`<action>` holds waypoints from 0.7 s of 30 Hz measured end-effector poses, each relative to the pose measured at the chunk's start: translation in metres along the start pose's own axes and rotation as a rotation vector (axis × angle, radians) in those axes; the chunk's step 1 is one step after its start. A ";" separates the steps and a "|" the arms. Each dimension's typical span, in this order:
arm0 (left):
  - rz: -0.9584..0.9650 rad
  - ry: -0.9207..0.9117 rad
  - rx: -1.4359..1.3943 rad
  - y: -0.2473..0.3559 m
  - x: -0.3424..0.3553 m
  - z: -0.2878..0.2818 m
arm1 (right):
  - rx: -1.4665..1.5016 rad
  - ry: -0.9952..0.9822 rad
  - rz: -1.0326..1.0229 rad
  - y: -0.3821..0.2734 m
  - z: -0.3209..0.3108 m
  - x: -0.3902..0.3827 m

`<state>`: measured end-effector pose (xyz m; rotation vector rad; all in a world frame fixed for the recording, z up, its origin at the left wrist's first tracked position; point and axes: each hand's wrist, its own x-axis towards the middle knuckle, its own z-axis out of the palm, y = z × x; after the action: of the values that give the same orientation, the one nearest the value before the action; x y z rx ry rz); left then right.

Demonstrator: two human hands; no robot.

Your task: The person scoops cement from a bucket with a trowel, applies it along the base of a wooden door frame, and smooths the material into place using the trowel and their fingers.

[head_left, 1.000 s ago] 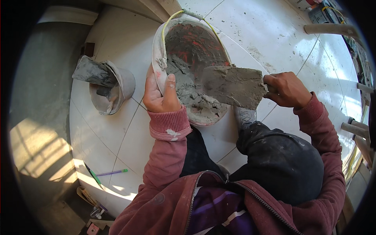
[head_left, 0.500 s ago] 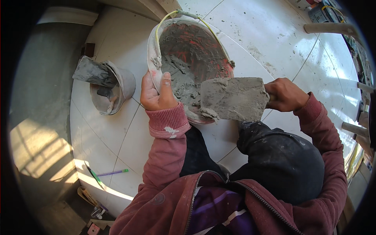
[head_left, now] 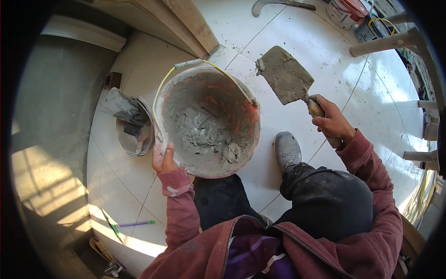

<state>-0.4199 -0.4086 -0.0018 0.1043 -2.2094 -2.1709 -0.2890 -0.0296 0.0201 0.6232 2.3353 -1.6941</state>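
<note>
My left hand (head_left: 165,158) grips the near left rim of a bucket (head_left: 255,135), its thumb showing on the outside and the other fingers partly hidden. Wet grey mortar (head_left: 200,128) lies in the bottom and smears the reddish inner wall. A yellow wire handle (head_left: 163,83) with a grey grip stands over the bucket's far side. Out to the right, my right hand (head_left: 332,122) is wrapped round the wooden handle of a trowel (head_left: 285,74). Its broad, square-ended blade is coated with mortar and points away to the far left, apart from the bucket.
Left of the bucket stands a smaller bucket (head_left: 151,128) with a flat, mortar-stained tool across its top. A purple pencil (head_left: 134,224) lies on the white tiled floor (head_left: 260,204). Paint pails (head_left: 341,16), a curved tool (head_left: 283,3) and wooden legs (head_left: 385,44) are at the far right.
The trowel has moved from over the bucket's near right rim out to the far right, its blade turning away. The bucket has come down more upright, with my left hand still on its rim.
</note>
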 end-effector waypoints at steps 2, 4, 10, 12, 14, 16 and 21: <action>0.032 0.051 0.005 -0.004 -0.011 -0.023 | -0.065 -0.050 0.143 -0.018 0.001 0.011; 0.040 0.112 0.004 -0.004 -0.017 -0.033 | -0.095 -0.064 0.184 -0.036 -0.005 0.024; -0.007 0.173 0.017 0.001 -0.020 -0.069 | 0.140 -0.168 0.375 -0.083 0.026 0.111; -0.002 0.135 0.026 0.005 -0.021 -0.069 | 0.043 -0.073 0.350 -0.063 0.050 0.149; -0.006 0.122 -0.015 0.010 -0.028 -0.070 | 0.252 0.094 0.370 -0.050 0.090 0.170; -0.011 0.154 0.086 0.016 -0.037 -0.080 | 0.645 0.200 0.257 -0.031 0.137 0.187; 0.006 0.115 0.122 0.019 -0.037 -0.085 | 0.915 0.188 0.255 0.005 0.207 0.187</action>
<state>-0.3768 -0.4904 0.0196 0.2204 -2.2726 -1.9721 -0.4732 -0.1816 -0.1251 1.1878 1.3550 -2.5972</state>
